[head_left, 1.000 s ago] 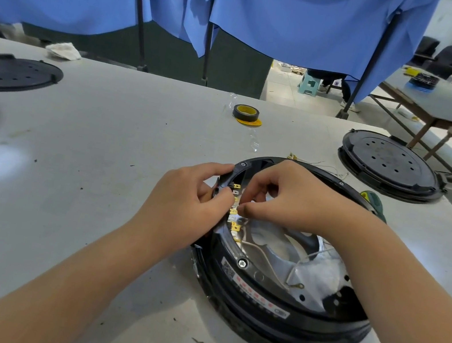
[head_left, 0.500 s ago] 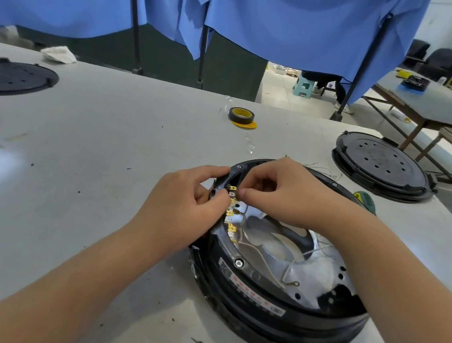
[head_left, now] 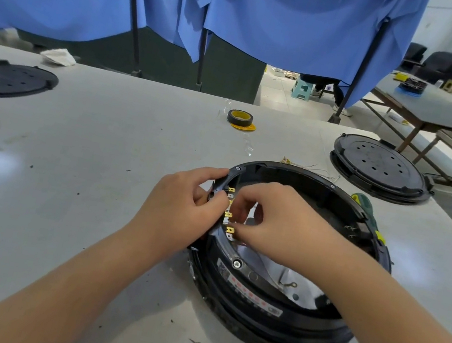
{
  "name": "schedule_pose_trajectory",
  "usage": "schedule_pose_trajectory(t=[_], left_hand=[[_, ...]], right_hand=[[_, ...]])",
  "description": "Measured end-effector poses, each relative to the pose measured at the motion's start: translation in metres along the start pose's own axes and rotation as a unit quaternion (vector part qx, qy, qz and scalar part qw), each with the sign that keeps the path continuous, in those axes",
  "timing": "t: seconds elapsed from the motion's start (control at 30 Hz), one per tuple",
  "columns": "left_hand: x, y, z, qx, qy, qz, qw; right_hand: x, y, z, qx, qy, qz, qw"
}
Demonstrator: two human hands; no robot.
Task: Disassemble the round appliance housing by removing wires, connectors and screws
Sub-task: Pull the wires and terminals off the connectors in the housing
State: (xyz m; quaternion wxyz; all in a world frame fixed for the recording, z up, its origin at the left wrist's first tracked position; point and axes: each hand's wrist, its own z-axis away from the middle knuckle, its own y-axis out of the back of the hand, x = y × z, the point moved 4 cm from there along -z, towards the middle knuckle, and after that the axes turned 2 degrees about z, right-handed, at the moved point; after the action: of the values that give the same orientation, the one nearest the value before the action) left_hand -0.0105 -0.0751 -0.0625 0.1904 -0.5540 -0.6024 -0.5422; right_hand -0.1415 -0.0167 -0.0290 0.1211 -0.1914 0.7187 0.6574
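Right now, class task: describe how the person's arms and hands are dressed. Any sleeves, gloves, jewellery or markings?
Both forearms are bare, with no sleeve in view. The left hand and right hand wear no gloves. No rings, watch, bands or markings show.

Bright, even indoor light in a wide-angle view that bends at the edges.
Overhead light leaves pale glare patches on the counter [head_left: 78, 145], one at far left and a fainter one at right. Soft shadows lie under the forearms and around the round housing [head_left: 267, 323]. The blue curtain [head_left: 276, 14] bows with lens distortion. The centre is fairly sharp; the far right background looks washed out and soft.
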Motion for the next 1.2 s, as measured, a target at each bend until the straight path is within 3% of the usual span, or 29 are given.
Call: schedule_pose_trajectory(t=[0.67,1.2], left_hand=[[0.003,0.000,0.000,-0.001,0.007,-0.011,1.000],[0.004,0.000,0.000,0.000,0.006,-0.009,1.000]], right_hand=[[-0.004,-0.007,0.001,-0.015,0.010,0.047,0.999],[-0.008,-0.006,0.006,0.017,0.028,0.084,0.996]])
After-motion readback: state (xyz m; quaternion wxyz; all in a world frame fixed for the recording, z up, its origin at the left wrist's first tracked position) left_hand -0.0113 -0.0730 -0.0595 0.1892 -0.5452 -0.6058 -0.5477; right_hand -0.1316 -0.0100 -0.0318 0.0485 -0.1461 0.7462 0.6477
